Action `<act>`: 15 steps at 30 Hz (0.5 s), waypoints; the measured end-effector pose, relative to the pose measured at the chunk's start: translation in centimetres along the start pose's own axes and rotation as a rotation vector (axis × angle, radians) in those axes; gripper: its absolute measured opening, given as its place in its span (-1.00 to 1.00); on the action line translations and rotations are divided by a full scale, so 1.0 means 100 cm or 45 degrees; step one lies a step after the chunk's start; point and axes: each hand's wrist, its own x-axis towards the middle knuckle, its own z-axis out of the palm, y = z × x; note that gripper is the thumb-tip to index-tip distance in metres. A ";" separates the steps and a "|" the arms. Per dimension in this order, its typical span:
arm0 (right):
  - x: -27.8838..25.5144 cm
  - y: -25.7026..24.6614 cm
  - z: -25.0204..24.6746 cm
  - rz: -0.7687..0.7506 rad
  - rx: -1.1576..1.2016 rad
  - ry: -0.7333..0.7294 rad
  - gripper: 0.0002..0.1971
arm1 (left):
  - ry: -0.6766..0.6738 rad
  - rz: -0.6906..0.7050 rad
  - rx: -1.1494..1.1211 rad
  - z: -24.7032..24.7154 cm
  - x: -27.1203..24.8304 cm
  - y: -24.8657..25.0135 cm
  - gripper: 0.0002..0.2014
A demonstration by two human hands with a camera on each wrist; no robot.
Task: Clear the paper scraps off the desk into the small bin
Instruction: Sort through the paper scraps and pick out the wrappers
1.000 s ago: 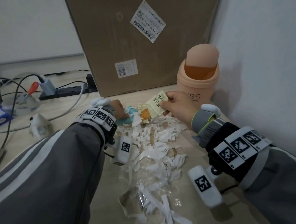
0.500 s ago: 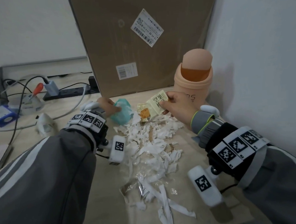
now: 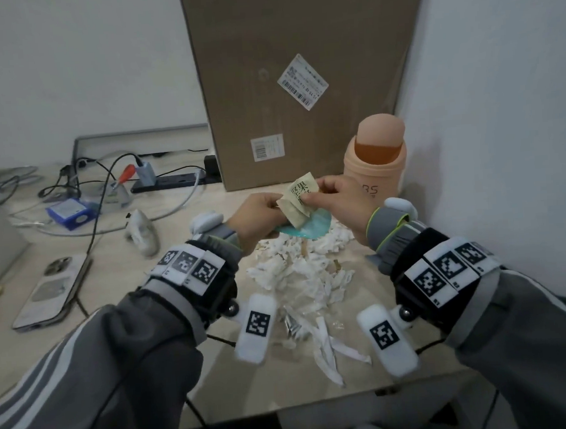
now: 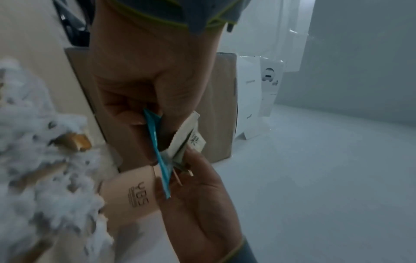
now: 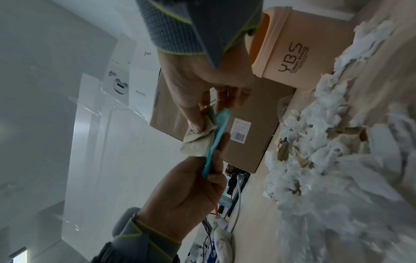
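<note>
A beige desk is tucked into a white-walled corner. Above the scrap pile, a cream wrapper and teal wrapper are pinched between left hand and right hand, bin just beyond the fingertips.

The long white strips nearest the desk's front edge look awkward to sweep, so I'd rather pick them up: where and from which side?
Probably pinch the long white strips near their upper ends, where they overlap beside the crumpled pile, coming from above. They lie flat on the desk and fan toward its front edge, so one pinch there could gather several.
</note>
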 end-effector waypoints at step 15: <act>-0.036 0.013 0.008 0.050 -0.347 0.130 -0.61 | -0.299 -0.292 -0.723 0.018 -0.062 -0.004 -0.75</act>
